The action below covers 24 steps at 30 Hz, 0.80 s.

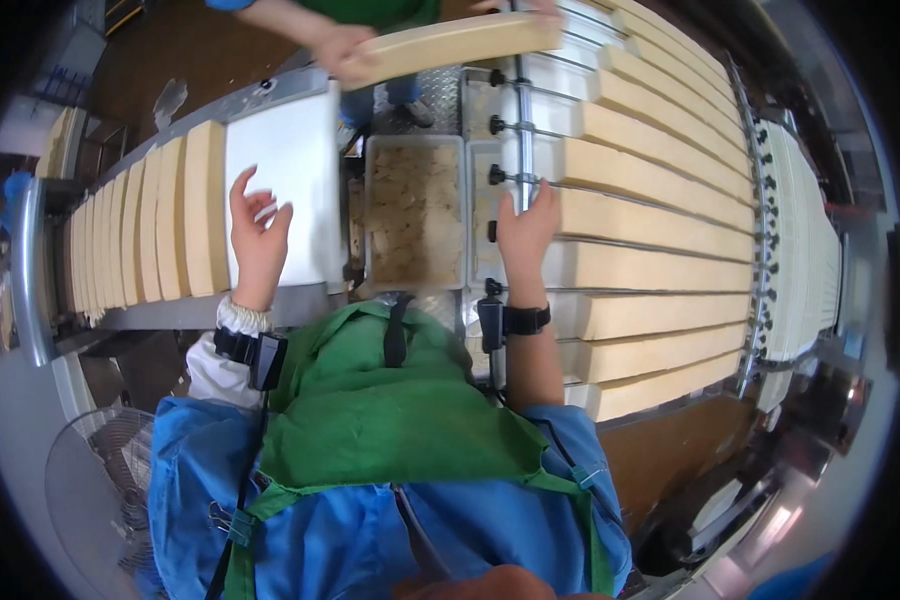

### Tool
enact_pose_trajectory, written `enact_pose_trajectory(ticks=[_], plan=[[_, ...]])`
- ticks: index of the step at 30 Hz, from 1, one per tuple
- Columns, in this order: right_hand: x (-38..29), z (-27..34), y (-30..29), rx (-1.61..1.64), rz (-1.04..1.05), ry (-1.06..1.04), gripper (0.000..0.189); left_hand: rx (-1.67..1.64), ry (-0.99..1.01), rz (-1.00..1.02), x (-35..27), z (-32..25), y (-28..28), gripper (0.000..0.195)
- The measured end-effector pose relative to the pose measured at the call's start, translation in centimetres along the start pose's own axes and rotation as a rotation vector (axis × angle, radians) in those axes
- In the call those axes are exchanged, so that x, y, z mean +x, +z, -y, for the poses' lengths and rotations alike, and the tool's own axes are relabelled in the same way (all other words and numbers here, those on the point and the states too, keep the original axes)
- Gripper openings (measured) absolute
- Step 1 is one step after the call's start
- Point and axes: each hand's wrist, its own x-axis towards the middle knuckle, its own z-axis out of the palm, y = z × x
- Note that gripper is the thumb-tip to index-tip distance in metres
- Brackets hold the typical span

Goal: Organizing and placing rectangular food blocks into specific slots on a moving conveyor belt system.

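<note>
My left hand (259,232) is raised over a white conveyor belt (289,180), fingers apart and curled, holding nothing. Just left of it, a row of pale yellow food slabs (206,210) stands side by side on the belt. My right hand (529,229) is at the long metal rail (525,127) of the right-hand conveyor, thumb and fingers spread. It is close to the near end of a pale yellow slab (652,221); whether it touches the rail or slab cannot be told. More such slabs lie there in lanes between thin metal rods (645,238).
Across from me, another person's hands (345,52) hold a long pale slab (457,45) between the two conveyors. A plastic bin (414,214) of flat scraps stands between the belts. Black knobs (497,124) stick out along the rail. A fan (112,502) stands at lower left.
</note>
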Motion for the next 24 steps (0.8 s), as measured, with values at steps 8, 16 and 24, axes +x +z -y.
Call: enact_pose_trajectory(ticks=[8,16,24], plan=[[-3.0,14.6,9.3,0.231,0.267,-0.343,0.047,-0.026,-0.592,-0.247,-7.4,14.2,-10.3,0.081],[-7.6,31.5,28.5,0.219,0.713,-0.751,0.059,-0.296,-0.639,-0.208,-6.3,16.0,-14.7,0.092],[-8.3,36.5,38.5,-0.096,0.628,-0.787,0.071,-0.587,-0.911,0.098,-3.4,15.3,-18.9,0.108]])
